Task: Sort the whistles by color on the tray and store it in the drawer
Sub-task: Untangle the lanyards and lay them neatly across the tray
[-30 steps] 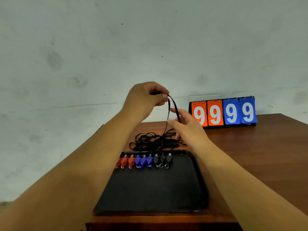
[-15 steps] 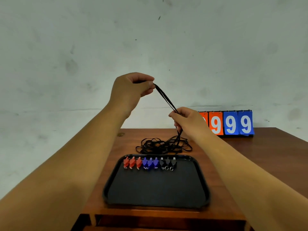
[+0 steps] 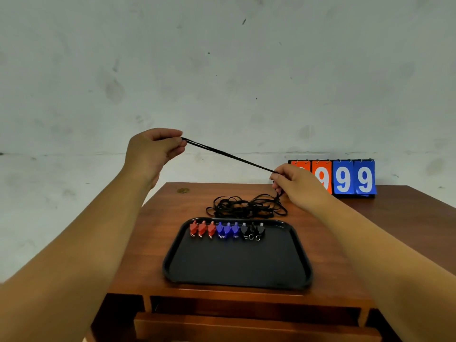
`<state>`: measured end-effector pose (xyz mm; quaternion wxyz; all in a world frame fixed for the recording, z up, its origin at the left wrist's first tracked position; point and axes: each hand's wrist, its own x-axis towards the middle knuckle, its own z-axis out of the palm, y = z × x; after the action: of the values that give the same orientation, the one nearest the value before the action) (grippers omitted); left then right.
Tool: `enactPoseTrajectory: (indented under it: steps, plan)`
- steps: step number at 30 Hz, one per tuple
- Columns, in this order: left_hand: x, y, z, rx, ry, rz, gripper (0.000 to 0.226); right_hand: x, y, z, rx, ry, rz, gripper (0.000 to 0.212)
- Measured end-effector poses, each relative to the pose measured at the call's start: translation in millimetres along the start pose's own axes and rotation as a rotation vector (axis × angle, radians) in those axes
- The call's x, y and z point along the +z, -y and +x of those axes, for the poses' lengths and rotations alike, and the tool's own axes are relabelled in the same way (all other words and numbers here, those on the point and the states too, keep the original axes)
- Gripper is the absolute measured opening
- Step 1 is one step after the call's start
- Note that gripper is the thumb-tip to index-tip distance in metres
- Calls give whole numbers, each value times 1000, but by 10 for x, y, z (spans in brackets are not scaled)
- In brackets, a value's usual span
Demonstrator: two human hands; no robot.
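Nearest, below both forearms, a wooden drawer (image 3: 246, 325) front shows under the table (image 3: 345, 243) edge. Between the forearms and short of both hands lies a black tray (image 3: 234, 265). Along its far edge stands one row: three red whistles (image 3: 201, 229) on the left-hand side, three blue whistles (image 3: 227, 230) in the middle, and three black whistles (image 3: 251, 232) on the right-hand side, each touching or just beside its neighbour.

Past the tray, below and between the hands, a tangle of cords (image 3: 246, 207) lies on the table. The right hand (image 3: 296, 186) hovers low over the tangle's right end, fingers curled, pinching a black cord (image 3: 229, 156) at the fingertips. The cord runs taut, up and leftward, to the left hand (image 3: 150, 151), which is raised higher, knuckles up, gripping the cord's end between thumb and curled fingers.

Beyond the left wrist a small brass disc (image 3: 183, 190) sits in the tabletop. Behind the right hand, partly hidden by it, stands a flip scoreboard (image 3: 345, 178): two orange cards, then two blue. White 9s read on three; the first orange card is mostly covered. Farthest is a stained pale wall (image 3: 246, 70).
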<state>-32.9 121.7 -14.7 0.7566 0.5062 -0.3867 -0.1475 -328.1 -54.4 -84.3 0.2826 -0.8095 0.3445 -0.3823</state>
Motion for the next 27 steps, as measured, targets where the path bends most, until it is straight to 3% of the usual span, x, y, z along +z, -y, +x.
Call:
enactPoseTrajectory:
  steps: [14,19,23,27]
  plan:
    - [-264,509,-14,-17,-131,148,18,95,-387,6,114,18,-264,13]
    - [-162,757,-68,-85,-50,381,23,95,-367,-11,258,22,111,16]
    - [124,902,-239,-150,146,579,40,110,-324,18,302,47,409,16]
    - [544,944,-425,-280,343,666,46,133,-240,43,262,61,519,18]
